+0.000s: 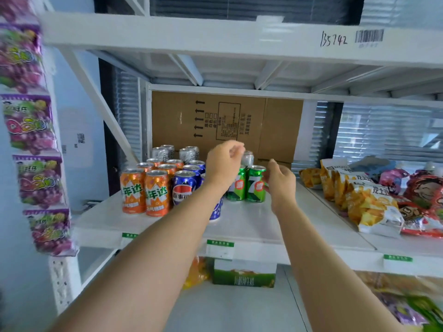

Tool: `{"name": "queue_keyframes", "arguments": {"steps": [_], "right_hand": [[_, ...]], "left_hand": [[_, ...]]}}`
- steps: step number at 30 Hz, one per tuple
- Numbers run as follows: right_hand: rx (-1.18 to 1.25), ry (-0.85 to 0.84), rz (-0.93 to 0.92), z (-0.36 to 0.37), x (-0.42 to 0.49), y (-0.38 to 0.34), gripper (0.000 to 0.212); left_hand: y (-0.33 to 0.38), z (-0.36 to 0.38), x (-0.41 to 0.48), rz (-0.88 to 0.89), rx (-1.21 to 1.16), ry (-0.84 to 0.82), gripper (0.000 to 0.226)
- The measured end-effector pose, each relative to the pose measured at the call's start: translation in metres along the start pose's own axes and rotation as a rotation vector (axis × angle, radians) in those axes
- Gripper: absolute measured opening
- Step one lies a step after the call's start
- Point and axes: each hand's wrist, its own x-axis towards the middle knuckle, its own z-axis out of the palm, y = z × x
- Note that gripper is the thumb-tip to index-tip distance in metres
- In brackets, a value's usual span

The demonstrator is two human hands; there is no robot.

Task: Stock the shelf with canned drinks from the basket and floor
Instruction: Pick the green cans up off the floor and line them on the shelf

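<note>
I reach over the white metal shelf (pixel 251 224). My right hand (pixel 279 182) is loose-fingered, with the green aluminium drink cans (pixel 256 185) just beside it at its 9 o'clock. My left hand (pixel 224 161) hovers loosely curled and holds nothing. Blue cans (pixel 183 185) and orange cans (pixel 157 190) stand at its 8 o'clock, and a brown cardboard box (pixel 227 121) at 12.

The left forearm (pixel 153 255) and right forearm (pixel 318 257) are bare over their whole visible length, with no sleeve reaching into view. The left hand (pixel 224 161) and right hand (pixel 280 182) are bare as well.
</note>
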Motion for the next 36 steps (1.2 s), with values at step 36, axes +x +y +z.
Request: {"name": "queue_keyframes", "arguments": {"steps": [36], "right_hand": [[-0.115,-0.213,0.813,-0.072,-0.329,0.36,0.029]], "left_hand": [[-0.232,-0.036,-0.488,-1.234,-0.236,-0.256,0.014]]}}
